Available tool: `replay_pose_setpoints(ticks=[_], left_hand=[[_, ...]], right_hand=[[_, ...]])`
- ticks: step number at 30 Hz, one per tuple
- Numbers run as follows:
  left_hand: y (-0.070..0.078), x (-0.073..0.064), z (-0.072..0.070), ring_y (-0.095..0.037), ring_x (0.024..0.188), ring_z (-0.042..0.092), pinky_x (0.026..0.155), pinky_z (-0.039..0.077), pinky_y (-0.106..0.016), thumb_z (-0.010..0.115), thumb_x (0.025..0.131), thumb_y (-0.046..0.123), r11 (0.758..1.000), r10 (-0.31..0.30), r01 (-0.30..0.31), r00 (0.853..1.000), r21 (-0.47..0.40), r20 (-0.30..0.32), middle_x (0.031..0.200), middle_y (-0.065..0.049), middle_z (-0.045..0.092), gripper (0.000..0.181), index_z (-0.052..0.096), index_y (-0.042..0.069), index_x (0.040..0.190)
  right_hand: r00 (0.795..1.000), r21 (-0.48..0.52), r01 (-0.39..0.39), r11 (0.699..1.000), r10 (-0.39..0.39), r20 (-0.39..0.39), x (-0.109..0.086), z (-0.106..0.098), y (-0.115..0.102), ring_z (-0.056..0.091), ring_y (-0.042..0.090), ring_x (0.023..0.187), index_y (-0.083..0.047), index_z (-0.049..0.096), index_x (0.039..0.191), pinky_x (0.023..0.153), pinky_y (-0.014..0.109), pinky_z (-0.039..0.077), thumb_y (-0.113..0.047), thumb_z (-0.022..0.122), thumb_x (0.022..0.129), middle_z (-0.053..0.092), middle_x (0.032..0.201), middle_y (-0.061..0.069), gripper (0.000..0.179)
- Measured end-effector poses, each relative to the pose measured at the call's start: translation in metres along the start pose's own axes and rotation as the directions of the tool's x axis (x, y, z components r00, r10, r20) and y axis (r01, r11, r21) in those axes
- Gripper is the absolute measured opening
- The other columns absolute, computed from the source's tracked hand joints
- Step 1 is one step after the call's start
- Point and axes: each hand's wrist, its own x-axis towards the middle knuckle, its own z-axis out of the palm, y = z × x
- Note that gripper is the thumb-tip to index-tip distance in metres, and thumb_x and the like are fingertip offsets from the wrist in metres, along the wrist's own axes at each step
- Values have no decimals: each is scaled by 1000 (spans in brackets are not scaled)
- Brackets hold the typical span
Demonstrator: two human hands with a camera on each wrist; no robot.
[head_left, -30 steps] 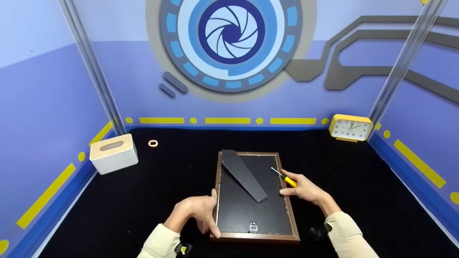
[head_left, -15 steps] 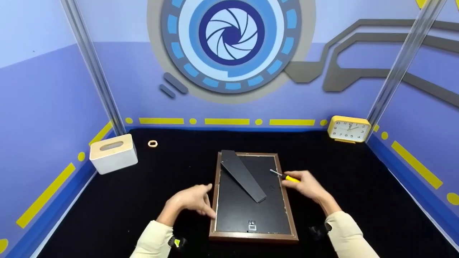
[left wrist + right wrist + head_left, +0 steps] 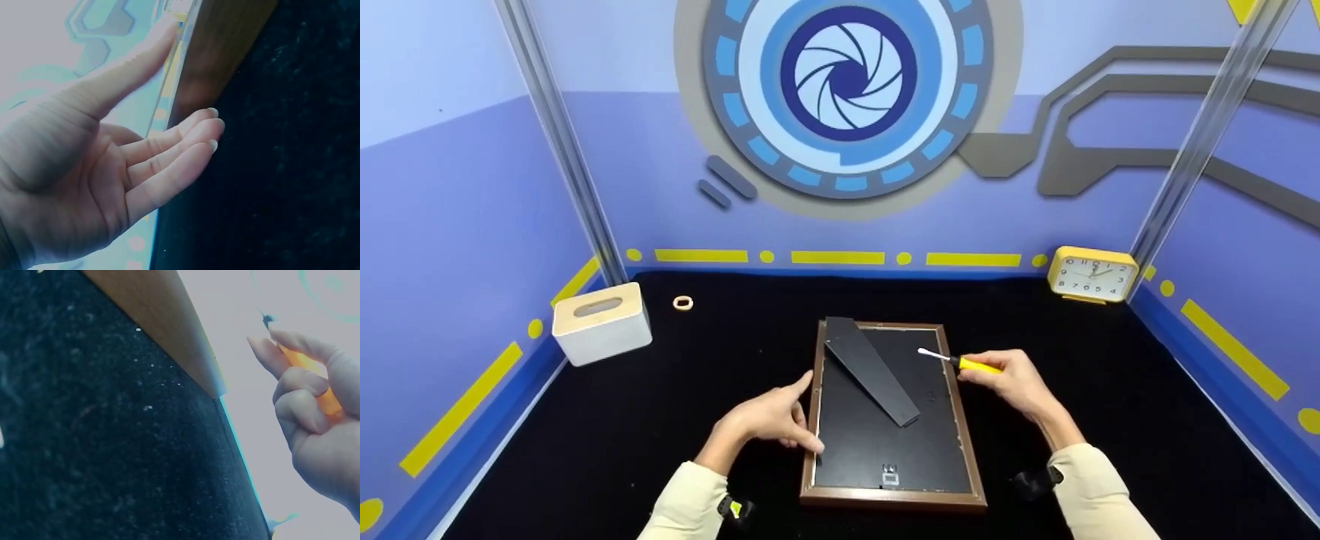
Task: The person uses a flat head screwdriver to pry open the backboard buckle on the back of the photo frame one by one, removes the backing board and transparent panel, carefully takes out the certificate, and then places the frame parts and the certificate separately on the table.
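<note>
On the black cloth (image 3: 660,412), a brown picture frame (image 3: 900,496) is laid with its back upward, and its dark stand (image 3: 872,371) is set aslant. The left hand (image 3: 765,416) is spread wide at the left edge, which seems to be touched lightly. By the right hand (image 3: 1015,382) a yellow screwdriver (image 3: 976,366) is gripped, its tip above the back; whether contact is made cannot be told. Work on the frame's back is judged in hand; next, the frame should probably be steadied and the tip guided to the inner edge.
</note>
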Motion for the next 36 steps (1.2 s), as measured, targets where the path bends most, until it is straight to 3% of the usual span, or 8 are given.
replay_pose_setpoints(ticks=[3, 7, 11, 19, 23, 28, 31, 36], left_hand=[[0, 3, 3, -21, 57, 67, 57, 57, -37, 91, 73, 33, 1000, 5, -5, 1000, -1, -1, 72, -7, 69, 131, -2, -3, 158], [-1, 5, 4, -17, 55, 64, 55, 56, -33, 91, 73, 34, 1000, 11, -11, 1000, 13, -3, 72, -7, 67, 131, -1, -3, 158], [-2, 5, 4, -15, 54, 63, 54, 53, -29, 92, 72, 34, 1000, 15, -15, 1000, 16, 3, 72, -7, 66, 130, 1, -4, 158], [-3, 5, 5, -15, 54, 63, 54, 54, -29, 92, 71, 35, 999, 7, -8, 1000, 42, 5, 73, -6, 66, 131, 3, -5, 158], [-4, 7, 8, -14, 54, 62, 53, 54, -30, 93, 70, 35, 996, 6, -6, 1000, 85, -2, 74, -4, 64, 131, 6, -6, 157], [-6, 8, 10, -13, 51, 60, 52, 54, -30, 94, 68, 36, 995, 2, -2, 1000, 104, -2, 78, -2, 62, 131, 7, -6, 157], [-7, 8, 10, -13, 50, 59, 51, 54, -31, 94, 68, 36, 995, 2, -1, 1000, 103, -5, 77, -2, 61, 133, 5, -6, 157], [-10, 10, 12, -14, 51, 59, 49, 53, -32, 92, 70, 38, 997, -7, 8, 1000, 75, -19, 74, -2, 62, 134, 2, -8, 156]], right_hand=[[1000, -9, -2, 1000, 2, 20, 0, -1, 0, 68, 9, 88, 7, 73, 112, 76, 21, 55, -7, 82, 83, 73, 107, 18, 34], [998, 43, -41, 998, 39, 46, 0, -1, 1, 71, 15, 81, 16, 67, 105, 73, 23, 56, 0, 78, 84, 72, 96, 22, 29], [999, 65, -27, 998, 24, 43, 1, 1, 1, 71, 18, 77, 17, 66, 99, 70, 24, 56, 5, 76, 84, 72, 90, 25, 22], [998, 6, 12, 1000, -13, 59, 0, 2, -4, 70, 14, 92, 1, 77, 108, 81, 24, 55, -12, 84, 81, 74, 104, 14, 30], [995, -12, -3, 1000, 4, 97, 1, 6, -12, 66, 13, 79, 2, 75, 112, 69, 21, 54, -11, 83, 83, 73, 103, 16, 33], [988, -67, -22, 997, 32, 148, 6, 12, -25, 49, 9, 56, 4, 73, 114, 49, 18, 41, -11, 82, 84, 70, 94, 14, 35], [987, -98, 2, 995, 14, 161, 14, 19, -34, 52, 9, 57, 2, 75, 110, 50, 18, 43, -14, 82, 84, 71, 88, 10, 32], [978, -174, 85, 981, -49, 202, 26, 42, -49, 62, 9, 71, -2, 79, 99, 63, 21, 52, -19, 83, 83, 75, 89, 5, 24]])
